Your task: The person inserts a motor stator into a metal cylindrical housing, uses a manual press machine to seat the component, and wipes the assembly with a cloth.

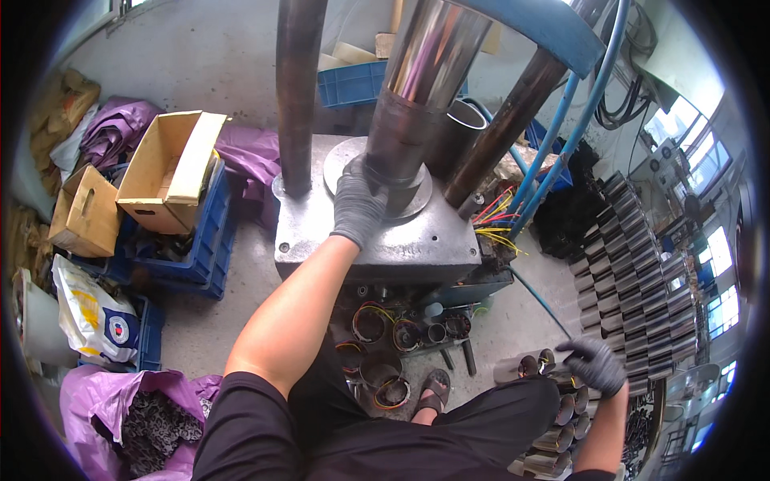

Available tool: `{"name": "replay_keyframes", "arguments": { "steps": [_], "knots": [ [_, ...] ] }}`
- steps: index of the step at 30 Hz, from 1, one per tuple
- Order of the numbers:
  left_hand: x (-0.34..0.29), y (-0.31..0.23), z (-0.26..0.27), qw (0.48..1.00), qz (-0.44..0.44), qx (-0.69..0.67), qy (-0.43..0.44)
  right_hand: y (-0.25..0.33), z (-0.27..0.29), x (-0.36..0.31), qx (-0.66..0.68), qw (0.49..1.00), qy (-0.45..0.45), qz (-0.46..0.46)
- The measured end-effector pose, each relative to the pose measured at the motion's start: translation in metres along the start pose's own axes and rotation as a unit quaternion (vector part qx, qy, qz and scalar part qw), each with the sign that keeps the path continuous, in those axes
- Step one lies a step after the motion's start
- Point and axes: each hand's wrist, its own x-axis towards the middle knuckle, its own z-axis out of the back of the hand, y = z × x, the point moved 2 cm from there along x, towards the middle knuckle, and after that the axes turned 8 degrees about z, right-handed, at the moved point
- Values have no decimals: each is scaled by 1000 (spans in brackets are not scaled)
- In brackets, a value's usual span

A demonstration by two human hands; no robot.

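The gloved left grip (pixel 358 210) hides its contact with the steel cylinder (pixel 403 132).

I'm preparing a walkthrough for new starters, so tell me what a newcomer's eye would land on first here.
Probably the big polished steel column at top centre, with the gloved left hand at its foot, above a thick metal block. Next, the rows of shiny metal cylinders stacked at the right, then the open purple sack at lower left.

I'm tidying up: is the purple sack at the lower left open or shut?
Open: the purple sack gapes at its mouth, showing dark pieces inside.
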Motion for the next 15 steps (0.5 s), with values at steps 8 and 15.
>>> {"name": "replay_keyframes", "arguments": {
  "steps": [8,15],
  "knots": [
    [4,18,-7,999,-35,1,-18,11,-40,-14,-54,996,-9,-71],
    [2,13,-1,1000,-18,12,-7,15,-40,-12,-104,990,-24,-92]
  ]
}}
